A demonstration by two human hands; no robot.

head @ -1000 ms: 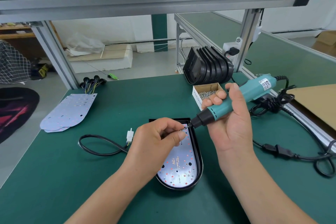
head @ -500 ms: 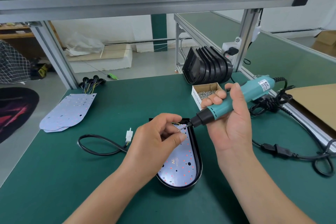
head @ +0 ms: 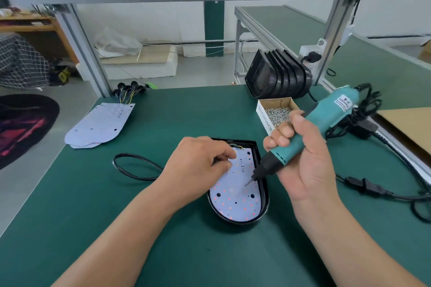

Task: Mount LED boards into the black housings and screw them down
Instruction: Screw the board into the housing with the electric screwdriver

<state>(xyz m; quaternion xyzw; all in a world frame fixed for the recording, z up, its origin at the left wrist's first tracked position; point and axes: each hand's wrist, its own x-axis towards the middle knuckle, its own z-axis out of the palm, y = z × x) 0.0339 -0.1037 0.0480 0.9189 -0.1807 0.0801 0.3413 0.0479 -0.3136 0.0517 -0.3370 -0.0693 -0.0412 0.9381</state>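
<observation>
A black housing (head: 264,193) lies on the green table with a white LED board (head: 235,200) seated inside it. My right hand (head: 307,165) grips a teal electric screwdriver (head: 326,123), tilted down to the left. Its bit tip hovers just over the board's right middle. My left hand (head: 198,165) rests over the board's upper left with fingers curled and thumb against the forefinger. Nothing shows between those fingers. A stack of empty black housings (head: 277,77) stands at the back right, and spare LED boards (head: 100,126) lie at the back left.
An open cardboard box of screws (head: 277,112) sits behind the screwdriver. A black cable loop (head: 133,168) lies left of the housing. The driver's power cord (head: 363,186) trails across the right side, near a cardboard sheet (head: 408,128). Aluminium frame posts stand at the table's back corners.
My left fingers have left the bit tip and dropped onto the board's upper left. The screwdriver tip has swung down and right to the board's middle.
</observation>
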